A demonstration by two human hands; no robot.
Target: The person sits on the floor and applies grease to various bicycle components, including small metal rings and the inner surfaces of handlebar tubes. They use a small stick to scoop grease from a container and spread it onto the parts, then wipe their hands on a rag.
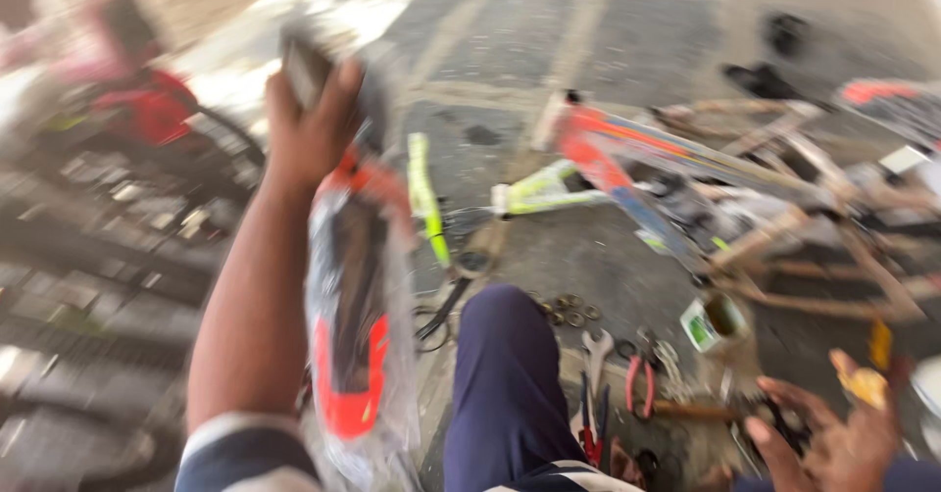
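– What's blurred for you?
– My left hand (312,124) is clenched on a plastic-wrapped red-and-black part (355,325), raised by my knee (505,355); its top is smeared.
– And the right?
– My right hand (833,433) is spread open low over the tools (613,384), its fingers grimy, wrist cut off.

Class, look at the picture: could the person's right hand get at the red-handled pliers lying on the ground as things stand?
Probably yes. The right hand hovers low and open beside the tools, and the red-handled pliers lie uncovered on the ground just to its left, with only small loose tools between them.
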